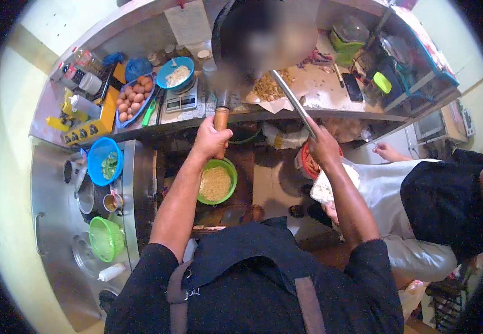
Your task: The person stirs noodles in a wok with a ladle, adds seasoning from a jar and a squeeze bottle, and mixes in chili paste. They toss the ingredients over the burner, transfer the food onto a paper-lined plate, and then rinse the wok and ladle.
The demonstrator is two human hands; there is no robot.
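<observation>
My left hand [212, 139] is closed around the wooden handle [221, 118] of a dark wok [222, 42], which is raised over the counter. The wok's inside is blurred and partly hidden. In my right hand [324, 146] is a long metal utensil [292, 101], slanting up toward the wok. Its far end is lost in the blur, so its kind does not show. Beneath the wok, chopped brown food [269, 88] lies on paper on the counter. A green basin [231, 186] of yellowish noodle-like or grated food sits below my left hand.
On the counter are a kitchen scale [181, 101] bearing a blue bowl [164, 75], a basket of eggs [135, 97] and a phone [352, 87]. To the left, a steel worktop [57, 222] carries a blue basin [105, 161]. A co-worker [436, 195] at right holds a container of white food [330, 186].
</observation>
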